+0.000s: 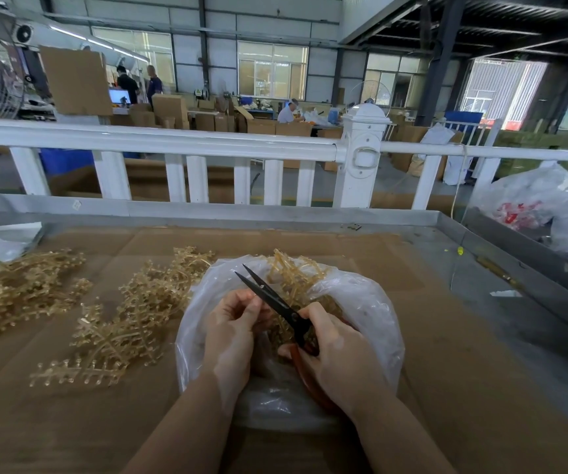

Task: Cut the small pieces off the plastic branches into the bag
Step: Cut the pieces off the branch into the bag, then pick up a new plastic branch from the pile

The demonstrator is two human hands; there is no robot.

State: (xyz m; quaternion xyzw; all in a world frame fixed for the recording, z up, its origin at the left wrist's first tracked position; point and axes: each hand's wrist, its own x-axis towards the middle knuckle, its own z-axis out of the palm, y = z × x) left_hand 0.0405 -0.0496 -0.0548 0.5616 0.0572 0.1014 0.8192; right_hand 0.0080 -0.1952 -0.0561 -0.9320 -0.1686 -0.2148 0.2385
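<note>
while over the bag (361,302), hands curled: left hand (231,331) on branch (293,271), right hand (337,357) on scissors (275,299)

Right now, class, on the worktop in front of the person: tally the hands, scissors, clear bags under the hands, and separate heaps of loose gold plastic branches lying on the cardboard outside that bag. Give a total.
Hands: 2, left hand, right hand
Scissors: 1
Clear bag: 1
Branch heaps on cardboard: 2, left heap, middle heap
Total: 6
</note>
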